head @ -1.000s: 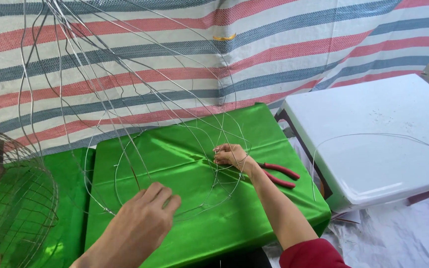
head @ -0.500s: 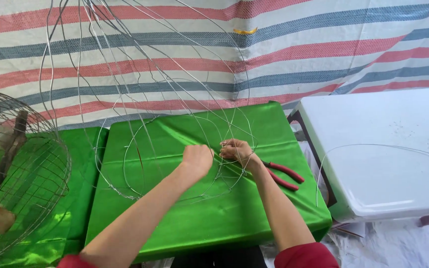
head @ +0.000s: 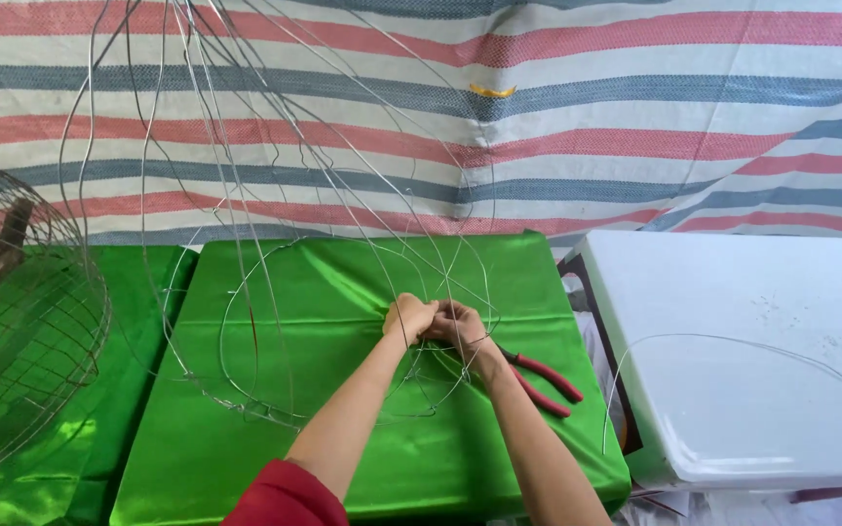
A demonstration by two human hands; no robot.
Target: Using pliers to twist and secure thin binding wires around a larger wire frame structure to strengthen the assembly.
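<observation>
Striped tarp (head: 587, 107) behind, green-covered desk (head: 343, 448) below, white table (head: 733, 341) to its right, wire cage (head: 12, 321) at far left. Loose wire frame (head: 246, 292) stands on the green desk, strands rising up past the tarp. Left hand (head: 409, 317) and right hand (head: 460, 326) touch at desk centre, fingers clenched on the wires; red pliers (head: 543, 375) lie just right.
</observation>
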